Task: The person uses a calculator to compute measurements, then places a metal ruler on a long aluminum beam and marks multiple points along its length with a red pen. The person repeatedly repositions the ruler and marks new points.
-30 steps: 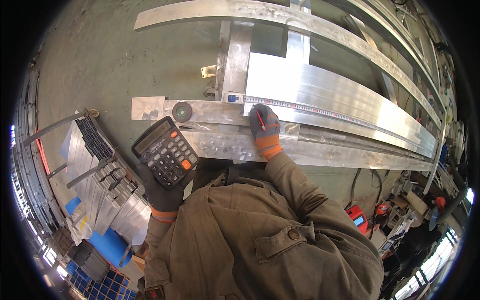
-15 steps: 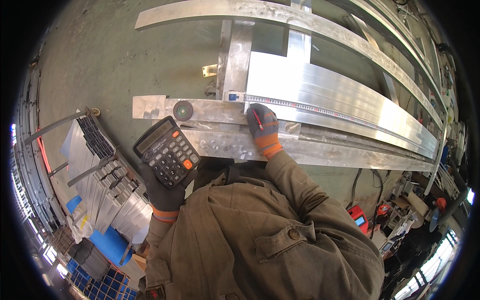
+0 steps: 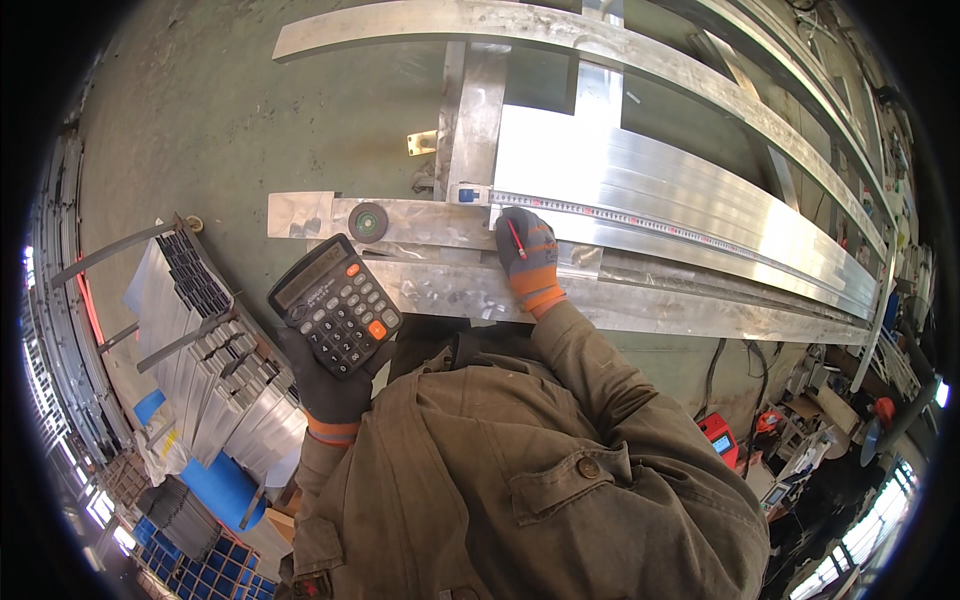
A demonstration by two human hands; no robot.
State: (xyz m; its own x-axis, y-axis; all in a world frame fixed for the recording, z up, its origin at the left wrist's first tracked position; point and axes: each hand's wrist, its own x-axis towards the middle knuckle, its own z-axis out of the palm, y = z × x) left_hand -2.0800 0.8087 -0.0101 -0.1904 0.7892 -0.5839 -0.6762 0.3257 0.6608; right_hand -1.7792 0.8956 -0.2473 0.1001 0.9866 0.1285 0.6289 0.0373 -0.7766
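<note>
A black calculator point(image 3: 338, 308) with grey and orange keys is gripped in my gloved left hand point(image 3: 335, 392), face up and tilted. My right hand point(image 3: 526, 250), in a grey and orange glove, is closed around a slim red pencil point(image 3: 517, 240) and rests at the near left corner of the shiny aluminium profiles point(image 3: 680, 195). Just beyond that hand a tape measure blade point(image 3: 610, 214) runs rightward along the profiles. Its case point(image 3: 470, 195) sits at their left end. The pencil's lower part is hidden by the glove.
A round grinding disc point(image 3: 368, 222) lies on the metal beam point(image 3: 430, 222) left of my right hand. A brass-coloured plate point(image 3: 421, 143) juts out from the frame. Stacked metal profiles point(image 3: 215, 370) stand at the left, and a red device point(image 3: 717, 438) is at the right.
Almost nothing differs. The whole view has shifted very slightly; both hands keep their hold and place.
</note>
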